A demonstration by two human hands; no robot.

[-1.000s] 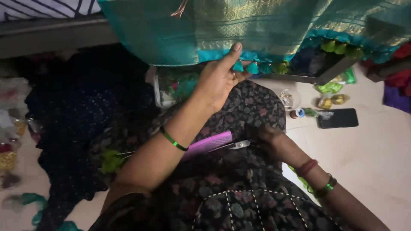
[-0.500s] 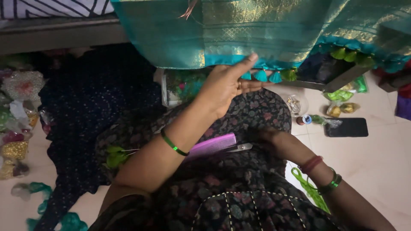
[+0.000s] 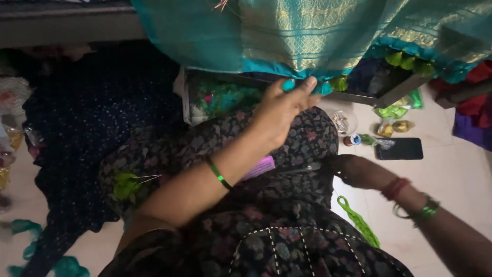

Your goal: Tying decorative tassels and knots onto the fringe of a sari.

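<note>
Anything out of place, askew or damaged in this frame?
Nothing looks damaged or spilled. The left hand pinches the teal cloth's edge by its tassels; the right hand rests low by the knee. A green thread bundle and a dark phone lie loose on the floor.

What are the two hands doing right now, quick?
Left hand: closed, pinching the bottom edge of the teal cloth.
Right hand: low beside the lap, too dark to tell open or closed.
</note>
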